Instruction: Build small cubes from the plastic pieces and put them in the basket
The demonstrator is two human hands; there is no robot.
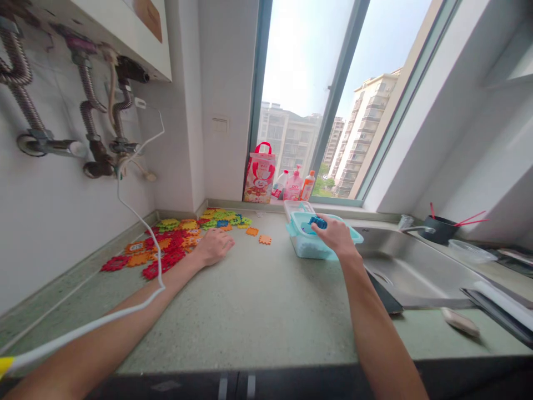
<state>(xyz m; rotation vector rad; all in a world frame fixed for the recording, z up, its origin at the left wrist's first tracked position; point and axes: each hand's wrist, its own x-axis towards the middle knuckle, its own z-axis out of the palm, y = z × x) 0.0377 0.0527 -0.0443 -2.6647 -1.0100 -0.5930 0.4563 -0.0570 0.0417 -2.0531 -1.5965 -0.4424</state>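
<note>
From where I stand, everything hinges on how the blue piece (pixel 317 222) sits against the teal box (pixel 306 248): it is up at the mouth of the box, over the inside of the rim rather than out beyond the wall. It lies at the far-left ends of the right hand's (pixel 338 238) fingers, and that is clearly the nearer hand, reaching over the box from its near right side. The piece seems to run roughly left to right, though it is partly covered, and I can't tell whether it is one toothed tile or a few together. Those fingers are bent in and pinching it, with little gap that I can see. The left hand (pixel 214 246) is well apart from the box, off to its left, beside the heap of coloured tiles (pixel 166 258); its fingers look curled and low over the counter (pixel 250 316), but whether they are pressing on a tile or holding one I can't tell. Between that hand and the box lie two loose orange tiles (pixel 265 240), apart from the heap. Just right of the box is the sink (pixel 410 264).
</note>
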